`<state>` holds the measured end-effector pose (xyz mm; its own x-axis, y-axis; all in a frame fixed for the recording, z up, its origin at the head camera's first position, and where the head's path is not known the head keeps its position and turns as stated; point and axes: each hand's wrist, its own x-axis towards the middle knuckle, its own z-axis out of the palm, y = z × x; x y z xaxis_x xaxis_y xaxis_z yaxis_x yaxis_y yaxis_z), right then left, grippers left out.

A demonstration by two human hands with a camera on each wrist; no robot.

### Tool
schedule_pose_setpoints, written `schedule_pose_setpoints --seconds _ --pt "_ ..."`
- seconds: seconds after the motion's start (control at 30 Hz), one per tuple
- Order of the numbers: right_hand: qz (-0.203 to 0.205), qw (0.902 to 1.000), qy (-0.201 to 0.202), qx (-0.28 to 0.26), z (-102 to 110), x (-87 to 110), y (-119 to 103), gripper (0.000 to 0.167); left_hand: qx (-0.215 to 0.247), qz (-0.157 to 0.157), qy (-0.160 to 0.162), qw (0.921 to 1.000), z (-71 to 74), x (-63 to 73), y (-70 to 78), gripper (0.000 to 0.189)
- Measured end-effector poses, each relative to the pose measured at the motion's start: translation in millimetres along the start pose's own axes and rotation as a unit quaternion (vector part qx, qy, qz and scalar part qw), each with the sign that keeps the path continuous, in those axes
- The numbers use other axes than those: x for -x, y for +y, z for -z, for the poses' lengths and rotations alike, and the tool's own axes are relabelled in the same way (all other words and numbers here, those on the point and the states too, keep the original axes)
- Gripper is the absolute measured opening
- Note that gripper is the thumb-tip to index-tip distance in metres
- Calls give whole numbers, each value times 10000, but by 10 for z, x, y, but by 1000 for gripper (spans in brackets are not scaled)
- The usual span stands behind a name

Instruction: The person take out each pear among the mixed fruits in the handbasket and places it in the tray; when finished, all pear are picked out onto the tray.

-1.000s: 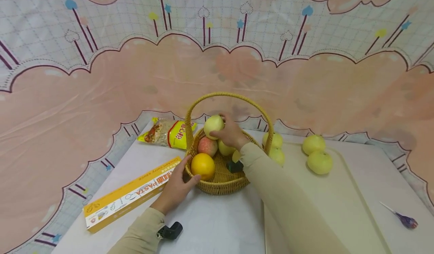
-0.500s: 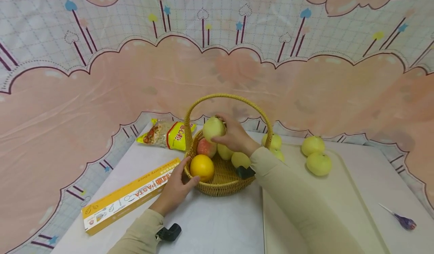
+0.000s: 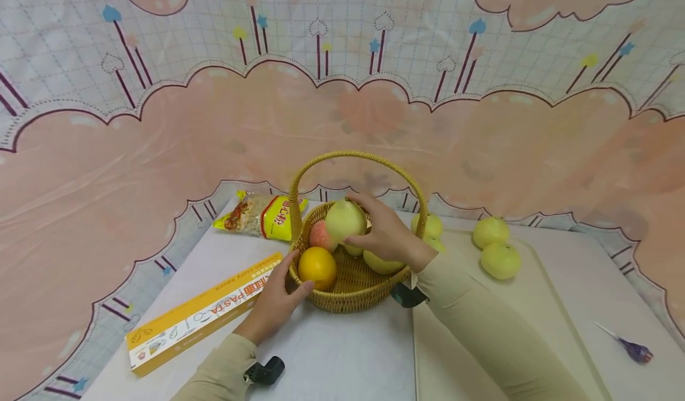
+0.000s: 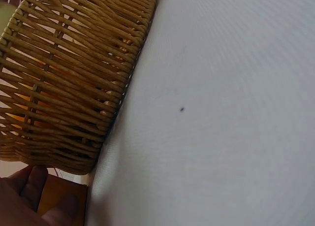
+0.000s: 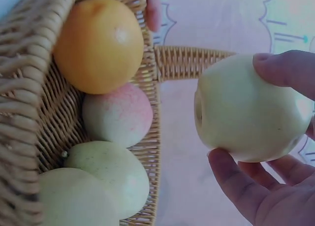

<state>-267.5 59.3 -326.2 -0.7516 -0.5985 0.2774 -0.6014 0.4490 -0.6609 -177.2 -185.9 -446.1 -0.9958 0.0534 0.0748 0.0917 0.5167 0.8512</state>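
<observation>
In the head view, my right hand (image 3: 389,229) holds a pale green round fruit (image 3: 342,222) over the wicker basket (image 3: 342,303). The right wrist view shows my thumb on one side of this fruit (image 5: 251,110) and my fingers on the other. My left hand (image 3: 274,304) grips the basket's near left side, with the thumb at the front rim and the fingers along the side. Inside the basket are an orange (image 3: 318,268), a pinkish peach (image 5: 120,115) and more pale green fruits (image 5: 108,174). In the left wrist view, my left fingers (image 4: 34,184) touch the woven wall.
A long pasta box (image 3: 203,315) lies left of the basket, below a yellow food packet (image 3: 264,215). Right of it, several pale green fruits (image 3: 500,260) sit on and beside a cream tray (image 3: 497,323). A wrapped lollipop (image 3: 634,350) lies at far right. Patterned cloth hangs behind.
My right hand and its fruit have come slightly lower and nearer over the basket, and the right forearm has swung right. My left hand stays at the basket.
</observation>
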Motion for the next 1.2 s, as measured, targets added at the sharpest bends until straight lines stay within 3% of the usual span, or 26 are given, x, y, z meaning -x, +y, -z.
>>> schedule_pose_setpoints --seconds 0.17,0.43,0.67,0.9,1.2 --pt "-36 9999 -3 169 31 181 -33 80 -38 60 1 10000 -4 0 2 81" --pt "-119 9990 -57 -419 86 473 -15 78 24 47 -34 10000 5 5 14 81" --pt "2 9996 214 196 172 784 44 76 11 -5 30 10000 -11 2 -11 82" --pt "120 9992 379 -81 215 1142 200 72 38 -1 -20 10000 -16 9 -17 83" --pt "-26 9977 671 -7 234 1484 331 70 42 -40 -4 10000 -16 -6 -23 81"
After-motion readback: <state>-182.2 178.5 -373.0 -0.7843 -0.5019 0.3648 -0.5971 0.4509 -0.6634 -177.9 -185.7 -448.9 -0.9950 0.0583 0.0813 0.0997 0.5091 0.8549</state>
